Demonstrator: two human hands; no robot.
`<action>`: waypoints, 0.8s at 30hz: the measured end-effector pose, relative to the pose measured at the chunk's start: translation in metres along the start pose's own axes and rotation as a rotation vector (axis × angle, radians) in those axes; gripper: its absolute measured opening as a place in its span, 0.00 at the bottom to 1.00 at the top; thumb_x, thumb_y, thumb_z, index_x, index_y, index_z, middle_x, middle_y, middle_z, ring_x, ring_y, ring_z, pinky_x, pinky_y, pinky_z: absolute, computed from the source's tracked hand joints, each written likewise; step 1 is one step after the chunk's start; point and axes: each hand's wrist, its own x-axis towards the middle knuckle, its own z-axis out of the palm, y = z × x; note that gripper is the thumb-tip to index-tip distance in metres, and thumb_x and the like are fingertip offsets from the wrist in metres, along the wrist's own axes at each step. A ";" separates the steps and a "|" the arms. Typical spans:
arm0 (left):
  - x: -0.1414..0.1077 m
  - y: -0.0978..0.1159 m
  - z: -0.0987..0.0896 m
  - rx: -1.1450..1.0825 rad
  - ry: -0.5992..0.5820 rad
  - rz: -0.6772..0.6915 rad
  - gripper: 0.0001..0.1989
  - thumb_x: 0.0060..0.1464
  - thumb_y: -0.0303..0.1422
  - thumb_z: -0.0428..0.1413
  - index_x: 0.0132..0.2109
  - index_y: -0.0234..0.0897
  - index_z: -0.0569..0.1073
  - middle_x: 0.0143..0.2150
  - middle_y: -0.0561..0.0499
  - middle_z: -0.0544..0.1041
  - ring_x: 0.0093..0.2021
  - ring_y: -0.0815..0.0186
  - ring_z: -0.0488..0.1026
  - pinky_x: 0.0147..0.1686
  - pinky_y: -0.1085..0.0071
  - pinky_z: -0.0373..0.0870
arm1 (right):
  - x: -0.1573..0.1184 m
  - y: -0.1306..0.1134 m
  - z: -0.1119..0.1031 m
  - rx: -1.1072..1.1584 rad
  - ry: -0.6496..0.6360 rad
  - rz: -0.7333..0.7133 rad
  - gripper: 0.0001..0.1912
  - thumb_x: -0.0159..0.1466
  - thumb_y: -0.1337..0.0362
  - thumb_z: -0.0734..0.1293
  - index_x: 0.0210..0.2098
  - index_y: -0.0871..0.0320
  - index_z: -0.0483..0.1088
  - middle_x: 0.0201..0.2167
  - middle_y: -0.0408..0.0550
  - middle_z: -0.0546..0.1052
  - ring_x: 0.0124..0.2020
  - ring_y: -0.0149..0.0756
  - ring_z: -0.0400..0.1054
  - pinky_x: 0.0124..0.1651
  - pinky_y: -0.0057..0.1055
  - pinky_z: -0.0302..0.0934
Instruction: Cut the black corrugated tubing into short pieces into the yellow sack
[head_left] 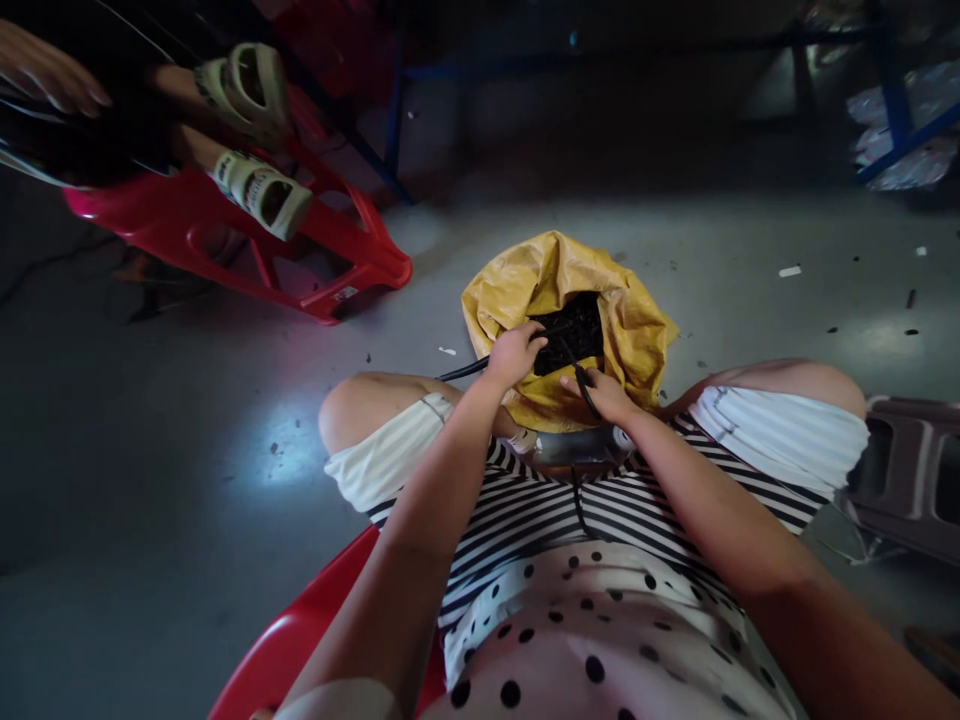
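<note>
A yellow sack (pixel 637 330) stands on the floor between my knees, its mouth rolled open. Dark pieces (pixel 581 325) lie inside it, too small to tell apart. At the left side of the opening, my left hand (pixel 516 355) is closed on a black strip (pixel 466 370) that trails out to the left. My right hand (pixel 606 394) grips a dark tool (pixel 585 390), perhaps scissors or cutters, over the sack's near right edge. The tool's tip points toward the black pieces.
A person's feet in pale clogs (pixel 262 195) rest on a red stool (pixel 360 255) at the upper left. A grey stool (pixel 907 470) is at the right. Blue metal bars (pixel 394 120) and clear plastic bags (pixel 911 130) are at the back. Scraps dot the floor.
</note>
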 end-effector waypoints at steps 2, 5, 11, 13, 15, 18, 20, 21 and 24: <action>-0.001 0.001 0.003 0.007 -0.014 0.007 0.15 0.66 0.31 0.56 0.57 0.39 0.78 0.59 0.44 0.82 0.60 0.56 0.77 0.62 0.63 0.70 | 0.000 0.000 0.000 0.010 -0.006 -0.001 0.30 0.68 0.32 0.61 0.40 0.55 0.69 0.38 0.52 0.79 0.42 0.46 0.75 0.44 0.34 0.64; -0.002 0.002 0.007 0.020 -0.038 0.010 0.14 0.66 0.31 0.56 0.57 0.40 0.79 0.58 0.46 0.82 0.60 0.56 0.77 0.62 0.63 0.71 | 0.001 0.000 0.000 0.015 -0.012 0.004 0.32 0.68 0.31 0.60 0.42 0.56 0.71 0.39 0.53 0.79 0.43 0.48 0.76 0.45 0.36 0.65; -0.003 0.001 0.016 0.006 -0.116 0.024 0.17 0.65 0.29 0.56 0.59 0.40 0.78 0.59 0.46 0.82 0.60 0.57 0.77 0.62 0.62 0.71 | 0.005 0.003 0.004 0.000 -0.016 0.029 0.35 0.68 0.31 0.60 0.44 0.58 0.74 0.40 0.56 0.81 0.44 0.49 0.77 0.45 0.36 0.65; -0.003 0.000 0.018 -0.013 -0.141 0.035 0.17 0.65 0.28 0.56 0.59 0.40 0.78 0.61 0.46 0.81 0.61 0.57 0.77 0.64 0.63 0.70 | 0.006 0.004 0.007 0.004 -0.017 0.024 0.36 0.68 0.30 0.59 0.44 0.58 0.74 0.41 0.57 0.81 0.45 0.49 0.77 0.45 0.35 0.65; -0.004 0.001 0.020 -0.030 -0.165 0.027 0.18 0.65 0.27 0.56 0.59 0.40 0.79 0.60 0.46 0.82 0.61 0.58 0.77 0.63 0.63 0.71 | 0.007 0.005 0.008 0.007 -0.025 0.021 0.38 0.68 0.29 0.58 0.45 0.59 0.75 0.43 0.59 0.82 0.46 0.50 0.77 0.46 0.35 0.65; -0.004 0.002 0.024 -0.054 -0.201 0.003 0.17 0.64 0.27 0.57 0.58 0.39 0.80 0.58 0.46 0.83 0.58 0.57 0.79 0.62 0.63 0.72 | 0.006 0.005 0.008 0.004 -0.049 0.038 0.41 0.67 0.28 0.58 0.48 0.61 0.74 0.47 0.61 0.82 0.50 0.51 0.77 0.47 0.35 0.65; -0.003 0.001 0.027 -0.072 -0.212 -0.010 0.17 0.63 0.27 0.57 0.57 0.38 0.81 0.56 0.46 0.84 0.58 0.57 0.79 0.61 0.63 0.73 | 0.005 0.004 0.007 0.000 -0.067 0.057 0.43 0.66 0.27 0.58 0.51 0.62 0.73 0.50 0.63 0.81 0.52 0.52 0.77 0.49 0.36 0.66; -0.002 0.001 0.028 -0.080 -0.211 -0.015 0.17 0.63 0.27 0.57 0.57 0.38 0.81 0.56 0.46 0.84 0.57 0.57 0.79 0.61 0.63 0.73 | 0.004 0.003 0.006 0.001 -0.072 0.065 0.43 0.66 0.27 0.58 0.52 0.62 0.73 0.51 0.64 0.81 0.53 0.52 0.77 0.49 0.36 0.66; 0.000 0.000 0.030 -0.090 -0.187 -0.036 0.16 0.64 0.27 0.56 0.57 0.38 0.80 0.57 0.46 0.83 0.58 0.58 0.79 0.61 0.63 0.73 | 0.003 0.000 0.003 0.011 -0.073 0.068 0.44 0.66 0.27 0.58 0.54 0.62 0.72 0.52 0.65 0.80 0.54 0.53 0.76 0.51 0.37 0.65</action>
